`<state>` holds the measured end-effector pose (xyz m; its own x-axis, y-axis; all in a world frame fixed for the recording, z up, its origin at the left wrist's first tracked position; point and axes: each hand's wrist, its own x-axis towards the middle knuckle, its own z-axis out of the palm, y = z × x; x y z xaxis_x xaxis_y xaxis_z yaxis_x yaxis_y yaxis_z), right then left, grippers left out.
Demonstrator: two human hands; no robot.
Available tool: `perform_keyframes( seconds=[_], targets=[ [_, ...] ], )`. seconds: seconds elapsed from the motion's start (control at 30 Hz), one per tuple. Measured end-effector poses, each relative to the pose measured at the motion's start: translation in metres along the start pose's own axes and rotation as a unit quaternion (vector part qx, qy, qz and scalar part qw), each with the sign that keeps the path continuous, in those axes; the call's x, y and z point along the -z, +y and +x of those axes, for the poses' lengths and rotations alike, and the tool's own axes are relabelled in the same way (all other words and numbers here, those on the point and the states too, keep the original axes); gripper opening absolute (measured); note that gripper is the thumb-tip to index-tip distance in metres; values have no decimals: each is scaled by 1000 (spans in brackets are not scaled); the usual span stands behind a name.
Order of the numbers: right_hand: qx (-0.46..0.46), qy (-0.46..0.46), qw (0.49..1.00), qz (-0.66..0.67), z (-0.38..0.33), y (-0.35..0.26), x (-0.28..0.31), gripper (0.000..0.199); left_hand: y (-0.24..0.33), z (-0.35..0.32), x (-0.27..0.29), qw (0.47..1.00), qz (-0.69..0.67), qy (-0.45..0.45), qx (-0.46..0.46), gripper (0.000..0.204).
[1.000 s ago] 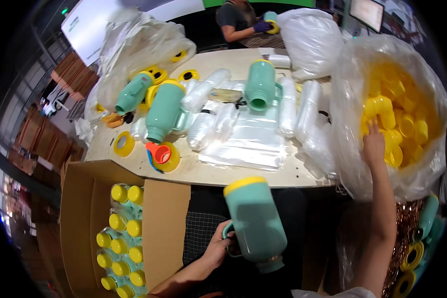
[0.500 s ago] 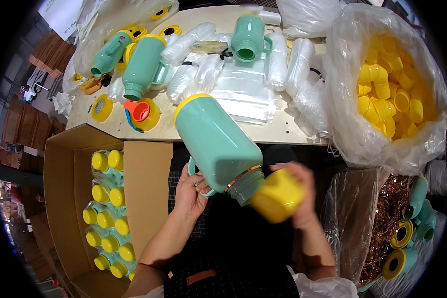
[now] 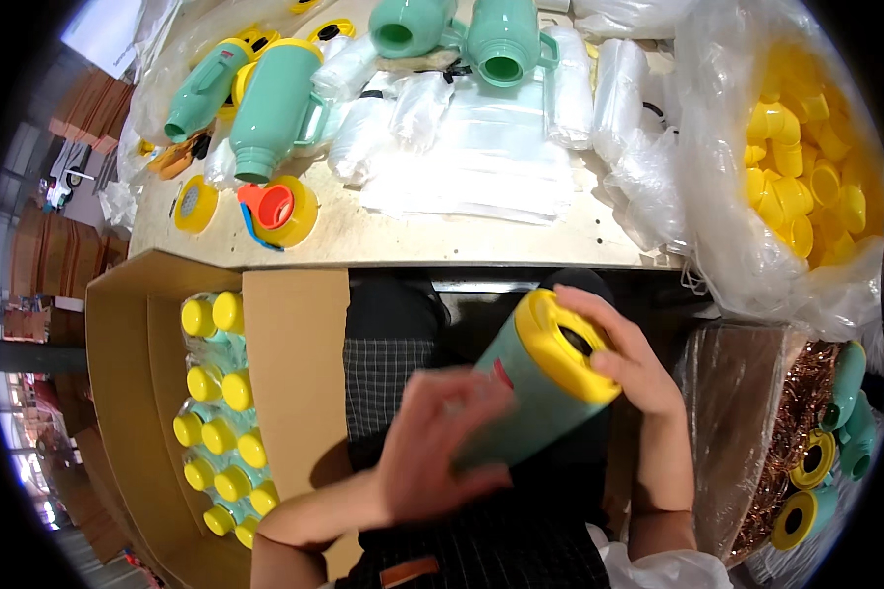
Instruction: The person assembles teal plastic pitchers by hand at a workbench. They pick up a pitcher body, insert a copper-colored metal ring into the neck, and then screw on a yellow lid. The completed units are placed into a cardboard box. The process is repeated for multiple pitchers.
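Note:
A teal vacuum flask [image 3: 535,407] is tilted above my lap, its yellow base ring [image 3: 550,344] with a dark centre facing up. My right hand [image 3: 634,358] grips that ring, fingers over the rim and thumb across the end. Blurred by movement, my left hand [image 3: 437,442] lies beside the flask's body with fingers stretched out and not wrapped round it. The flask's lower end is hidden behind my left hand, so I cannot see its neck or any cup there.
An open carton [image 3: 295,373] at left holds several yellow-capped flasks [image 3: 218,437]. On the table [image 3: 413,240] stand teal flasks [image 3: 275,113] and plastic bags [image 3: 467,147]. At right are a sack of yellow cups [image 3: 805,187] and a box of copper-coloured rings [image 3: 776,442].
The flask has turned so its yellow base faces up. My right hand, earlier holding a yellow cup near the neck, grips the base; my left has left the handle. Another flask appears at the back.

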<state>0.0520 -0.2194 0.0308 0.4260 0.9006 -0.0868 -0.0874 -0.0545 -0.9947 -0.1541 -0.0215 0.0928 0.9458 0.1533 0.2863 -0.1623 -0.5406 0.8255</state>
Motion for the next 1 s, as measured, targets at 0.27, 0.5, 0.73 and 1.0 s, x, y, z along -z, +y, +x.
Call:
perform_keyframes(
  seconds=[0.27,0.5,0.73,1.0],
  targets=[
    [-21,12,999,37,10,1,18,89,-157,172,-31,985,148,90,-14,8],
    [-102,-61,961,251,72,7,38,23,-242,203,-33,975,143,36,166,18],
    [-35,242,969,-27,118,32,12,15,-152,178,-51,928,-261,93,249,29],
    [-4,45,999,-5,92,14,17,26,-105,119,-52,976,-134,-54,160,28]
  ],
)
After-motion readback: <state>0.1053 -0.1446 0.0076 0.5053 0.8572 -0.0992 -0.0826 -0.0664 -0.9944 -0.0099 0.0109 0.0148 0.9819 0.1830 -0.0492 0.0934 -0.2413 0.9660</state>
